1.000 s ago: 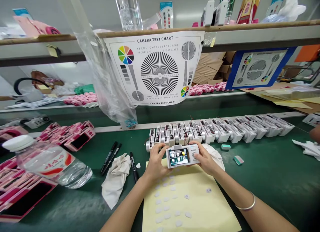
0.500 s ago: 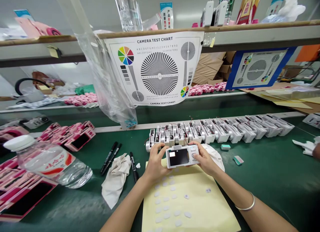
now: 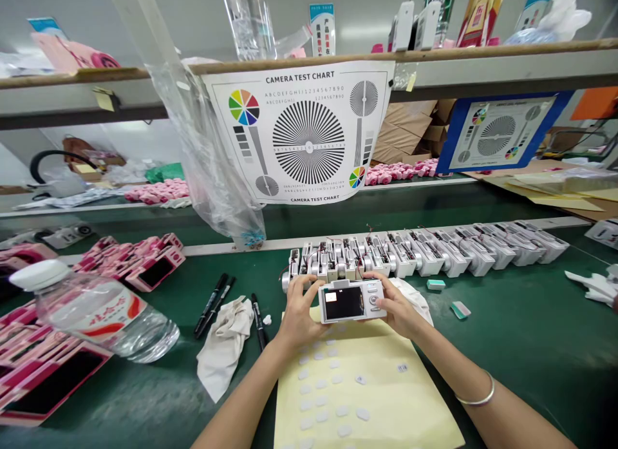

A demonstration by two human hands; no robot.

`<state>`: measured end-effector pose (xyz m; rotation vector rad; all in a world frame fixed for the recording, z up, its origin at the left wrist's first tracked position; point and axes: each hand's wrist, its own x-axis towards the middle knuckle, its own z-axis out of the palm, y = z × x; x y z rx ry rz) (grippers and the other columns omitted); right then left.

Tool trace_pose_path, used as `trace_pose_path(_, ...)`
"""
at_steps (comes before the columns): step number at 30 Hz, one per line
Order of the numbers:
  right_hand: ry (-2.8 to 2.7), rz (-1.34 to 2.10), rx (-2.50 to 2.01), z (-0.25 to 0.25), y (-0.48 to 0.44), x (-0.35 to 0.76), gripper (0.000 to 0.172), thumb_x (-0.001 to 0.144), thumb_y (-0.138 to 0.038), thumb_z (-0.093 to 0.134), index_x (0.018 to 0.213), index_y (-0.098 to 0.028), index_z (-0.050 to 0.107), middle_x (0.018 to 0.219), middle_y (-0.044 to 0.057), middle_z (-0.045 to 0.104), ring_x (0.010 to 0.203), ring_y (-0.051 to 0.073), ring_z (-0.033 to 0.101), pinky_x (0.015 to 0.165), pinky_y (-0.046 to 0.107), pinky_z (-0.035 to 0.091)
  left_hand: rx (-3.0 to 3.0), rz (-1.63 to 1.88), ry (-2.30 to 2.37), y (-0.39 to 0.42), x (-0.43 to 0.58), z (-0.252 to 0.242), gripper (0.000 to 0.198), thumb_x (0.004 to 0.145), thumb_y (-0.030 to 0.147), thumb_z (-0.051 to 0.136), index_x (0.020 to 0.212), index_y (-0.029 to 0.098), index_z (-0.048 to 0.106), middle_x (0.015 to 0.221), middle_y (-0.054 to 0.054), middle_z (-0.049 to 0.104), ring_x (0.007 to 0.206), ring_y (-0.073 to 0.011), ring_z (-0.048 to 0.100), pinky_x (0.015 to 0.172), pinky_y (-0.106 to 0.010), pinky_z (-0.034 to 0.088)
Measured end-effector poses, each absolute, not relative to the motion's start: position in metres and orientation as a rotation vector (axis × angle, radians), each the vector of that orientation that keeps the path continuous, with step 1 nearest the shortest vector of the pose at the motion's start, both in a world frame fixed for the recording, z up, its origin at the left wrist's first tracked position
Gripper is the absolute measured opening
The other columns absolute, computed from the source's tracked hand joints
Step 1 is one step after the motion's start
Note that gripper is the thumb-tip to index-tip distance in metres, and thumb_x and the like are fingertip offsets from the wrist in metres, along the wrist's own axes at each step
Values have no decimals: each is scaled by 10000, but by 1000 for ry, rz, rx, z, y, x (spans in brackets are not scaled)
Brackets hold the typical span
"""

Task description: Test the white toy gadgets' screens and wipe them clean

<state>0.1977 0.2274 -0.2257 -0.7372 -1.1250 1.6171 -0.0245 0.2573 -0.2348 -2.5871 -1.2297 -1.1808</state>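
Observation:
A white digital camera (image 3: 344, 301) is held level between both hands, its dark screen and buttons facing me. My left hand (image 3: 300, 310) is closed on the camera's left end. At its right end my right hand (image 3: 393, 305) grips it, the thumb resting on or close to the round button pad. Below the camera lies a yellow sheet (image 3: 386, 410) dotted with small whitish stickers. Just behind stands a row of white camera bodies (image 3: 400, 254) with their insides and thin wires showing. Beyond hangs a printed camera test chart (image 3: 309, 136).
To the left are a water bottle (image 3: 101, 314), pink cameras (image 3: 53, 378), black markers (image 3: 212, 305) and a crumpled cloth (image 3: 224, 349). Another white cloth (image 3: 412, 299) lies behind my right hand. Small green-and-white blocks (image 3: 460, 310) sit at right. A shelf edge (image 3: 483, 66) crosses above.
The camera and both hands have stayed almost still. My right thumb has shifted slightly at the buttons. At the far right edge, a dark shape has drawn back from the white pieces.

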Motion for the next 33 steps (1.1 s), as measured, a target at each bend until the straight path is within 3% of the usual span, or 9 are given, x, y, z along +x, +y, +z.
trace_pose_path(4, -1195, 1655, -668, -224, 227, 199, 598, 652, -155, 609, 1181, -301, 371, 1123, 35, 516, 922, 193, 584, 726, 355, 544, -2600, -1176, -1263, 257, -25, -233, 541, 599, 392, 674, 1068, 180, 505, 1105, -132, 443, 1058, -319, 428, 896, -485, 385)
trace_pose_path(10, -1218, 1646, -670, -224, 227, 199, 567, 678, -163, 609, 1168, -288, 353, 1154, 46, 506, 1029, 221, 559, 769, 376, 531, -2608, -1164, -1292, 257, -26, -234, 558, 611, 390, 674, 1090, 180, 481, 1118, -133, 423, 1068, -322, 414, 900, -490, 380)
trace_pose_path(20, -1179, 1639, -691, -230, 228, 199, 495, 716, -213, 641, 1116, -302, 364, 1058, 8, 503, 880, 156, 580, 697, 309, 544, -2559, -1198, -1218, 258, -24, -241, 552, 614, 370, 682, 1092, 171, 490, 1131, -137, 420, 1080, -321, 407, 910, -492, 378)
trace_pose_path(33, -1183, 1625, -723, -233, 230, 199, 489, 709, -267, 660, 1112, -320, 390, 1067, 12, 506, 908, 185, 574, 718, 349, 533, -2527, -1217, -1185, 259, -24, -244, 571, 593, 325, 705, 1095, 172, 481, 1129, -126, 421, 1071, -301, 405, 914, -452, 378)
